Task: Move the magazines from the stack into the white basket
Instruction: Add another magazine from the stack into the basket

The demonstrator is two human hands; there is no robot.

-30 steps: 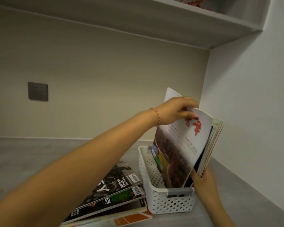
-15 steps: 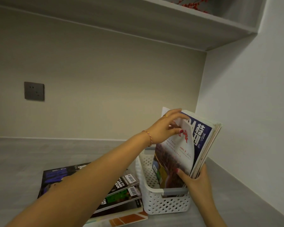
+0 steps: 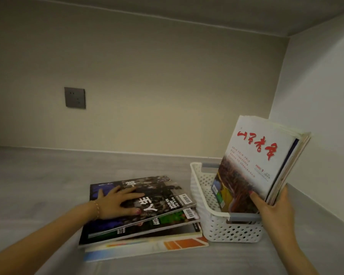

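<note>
White plastic, pierced with small holes, makes up the one basket (image 3: 226, 231), which stands on the grey counter (image 3: 38, 185) at the right, near the side wall. Several magazines stand upright in it, leaning right; the front one (image 3: 252, 165) has a white cover with red brush characters over a reddish picture. At least three more edges show behind it, but their exact count cannot be told.

The right hand (image 3: 274, 207) grips the near lower corner of this upright bundle, thumb across the front cover and fingers wrapped behind.

Just left of the basket lies the stack (image 3: 143, 221), flat on the counter and fanned out. Four magazines can be counted in it: a dark one on top with white characters and a barcode, a second with green on its cover, a third showing only a thin dark edge, and a pale bottom one with an orange block at its near right corner.

The left hand (image 3: 117, 202) lies open and flat, fingers spread, palm down on the top magazine, gripping nothing.

One grey socket (image 3: 75, 97) sits on the far wall, to the left.
</note>
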